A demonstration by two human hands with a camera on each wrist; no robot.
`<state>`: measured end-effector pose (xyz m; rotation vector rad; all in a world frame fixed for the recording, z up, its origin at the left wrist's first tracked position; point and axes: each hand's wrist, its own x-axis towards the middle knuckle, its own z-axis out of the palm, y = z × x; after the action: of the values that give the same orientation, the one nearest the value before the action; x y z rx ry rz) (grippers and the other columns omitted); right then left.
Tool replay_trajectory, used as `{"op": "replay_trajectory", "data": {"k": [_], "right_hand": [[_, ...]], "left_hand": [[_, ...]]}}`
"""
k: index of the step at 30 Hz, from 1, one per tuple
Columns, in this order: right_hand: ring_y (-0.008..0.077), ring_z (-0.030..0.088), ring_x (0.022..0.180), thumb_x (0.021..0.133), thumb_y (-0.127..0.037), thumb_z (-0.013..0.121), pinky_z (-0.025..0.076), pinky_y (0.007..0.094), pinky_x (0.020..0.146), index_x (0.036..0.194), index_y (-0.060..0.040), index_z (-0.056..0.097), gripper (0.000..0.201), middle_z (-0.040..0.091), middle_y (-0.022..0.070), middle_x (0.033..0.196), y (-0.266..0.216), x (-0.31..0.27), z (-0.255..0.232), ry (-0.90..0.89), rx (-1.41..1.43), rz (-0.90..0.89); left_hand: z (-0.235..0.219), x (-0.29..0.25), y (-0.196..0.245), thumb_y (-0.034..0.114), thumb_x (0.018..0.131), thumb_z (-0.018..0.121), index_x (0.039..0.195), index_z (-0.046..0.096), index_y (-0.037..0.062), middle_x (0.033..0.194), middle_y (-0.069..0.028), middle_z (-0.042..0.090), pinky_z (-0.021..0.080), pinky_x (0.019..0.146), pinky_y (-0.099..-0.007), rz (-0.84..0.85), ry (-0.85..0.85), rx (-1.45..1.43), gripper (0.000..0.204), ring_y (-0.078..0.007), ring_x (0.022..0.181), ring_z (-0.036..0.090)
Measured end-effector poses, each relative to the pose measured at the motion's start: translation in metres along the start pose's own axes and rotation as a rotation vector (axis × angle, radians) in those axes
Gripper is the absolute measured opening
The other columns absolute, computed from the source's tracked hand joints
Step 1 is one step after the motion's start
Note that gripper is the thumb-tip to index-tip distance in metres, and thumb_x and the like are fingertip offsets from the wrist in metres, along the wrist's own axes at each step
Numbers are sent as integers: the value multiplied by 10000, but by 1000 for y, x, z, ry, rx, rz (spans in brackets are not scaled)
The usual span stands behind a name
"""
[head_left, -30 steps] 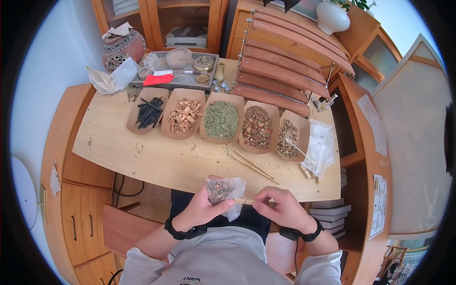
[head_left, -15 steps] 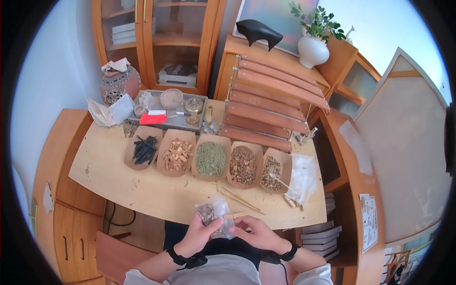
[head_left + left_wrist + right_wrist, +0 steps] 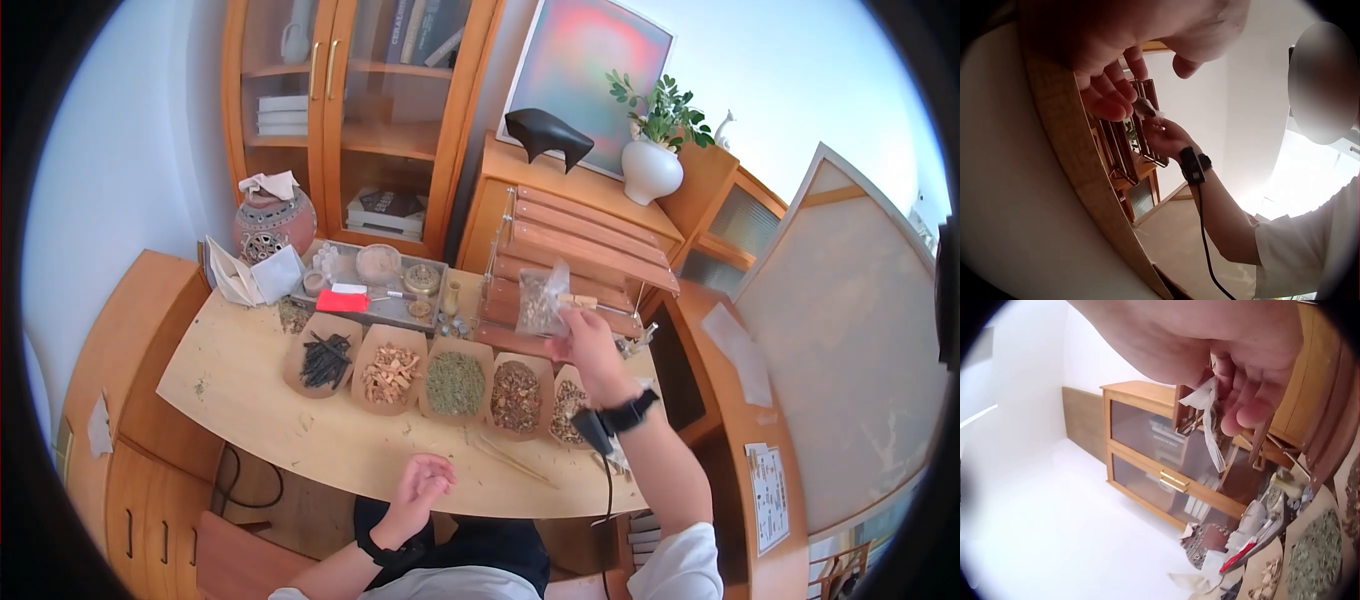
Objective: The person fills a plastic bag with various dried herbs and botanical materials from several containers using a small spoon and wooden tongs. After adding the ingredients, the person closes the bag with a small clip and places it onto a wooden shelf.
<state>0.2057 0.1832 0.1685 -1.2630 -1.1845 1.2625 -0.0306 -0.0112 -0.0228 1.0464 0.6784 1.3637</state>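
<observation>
My right hand (image 3: 592, 352) pinches a small translucent bag (image 3: 537, 308) of dried plant bits, with a wooden clothespin (image 3: 580, 300) at its top. It reaches out over the far side of the table, where the bag overlaps the slatted wooden rack (image 3: 590, 250) in the head view. From the right wrist, the bag (image 3: 1210, 434) shows edge-on beneath the fingers. Holding nothing, my left hand (image 3: 420, 492) hovers by the table's front edge with loosely curled fingers (image 3: 1107, 106).
Along the table (image 3: 300, 430) stand several paper trays: dark strips (image 3: 325, 360), wood chips (image 3: 388, 375), green herb (image 3: 455, 385) and brown mixes (image 3: 517, 397). Two thin sticks (image 3: 515, 462) lie in front. Behind are a grey tray (image 3: 395, 318) and a patterned pot (image 3: 275, 225).
Both hands were together at the bag by the front edge. My left hand has let go; my right hand has carried the bag forward to the rack. The head view has tilted up.
</observation>
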Motion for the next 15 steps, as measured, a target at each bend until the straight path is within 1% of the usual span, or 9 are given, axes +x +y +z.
{"op": "replay_trajectory", "data": {"k": [2, 5, 8, 11, 14, 15], "right_hand": [[183, 664, 730, 1021, -263, 551, 506, 271, 587, 1143, 1, 572, 292, 651, 89, 992, -5, 38, 1, -34, 7, 29], [172, 675, 759, 1010, -325, 561, 520, 280, 605, 1163, 23, 597, 382, 666, 132, 959, -13, 72, 5, -52, -50, 74], [258, 712, 850, 958, -384, 612, 561, 368, 699, 1196, 43, 616, 488, 702, 213, 982, -22, 92, 2, 44, -707, 43], [353, 699, 978, 887, -416, 676, 549, 437, 834, 1196, 33, 638, 545, 707, 255, 1041, -10, 98, -5, 160, -1018, -197], [417, 658, 1048, 851, -393, 706, 518, 456, 909, 1216, -20, 654, 524, 698, 233, 1128, 0, 86, -4, 106, -1049, -386], [394, 670, 1028, 845, -397, 716, 525, 444, 889, 1241, -52, 660, 528, 712, 206, 1105, -2, 81, -2, 51, -1006, -416]], "left_hand": [[1, 0, 3, 89, 1002, 557, 1229, 429, 51, 1155, -97, 571, 500, 860, -321, -3, -2, -16, 263, -173, 1010, 596], [-1, 3, 3, 69, 999, 562, 1218, 419, 46, 1141, -99, 569, 506, 861, -327, -7, 1, -65, 262, -172, 1002, 596], [-2, 3, 6, 58, 1002, 559, 1219, 414, 46, 1130, -103, 566, 510, 863, -329, -32, 2, -72, 261, -174, 995, 598], [-2, 2, 6, 50, 1006, 556, 1222, 413, 49, 1123, -105, 566, 513, 860, -328, -37, -13, -48, 259, -177, 989, 599], [-2, 4, 3, 48, 1010, 553, 1221, 417, 51, 1112, -101, 569, 515, 851, -325, -34, -25, -50, 251, -175, 988, 599], [-2, 4, 3, 48, 1011, 552, 1220, 418, 51, 1107, -99, 571, 516, 847, -324, -36, -27, -54, 248, -174, 988, 599]]}}
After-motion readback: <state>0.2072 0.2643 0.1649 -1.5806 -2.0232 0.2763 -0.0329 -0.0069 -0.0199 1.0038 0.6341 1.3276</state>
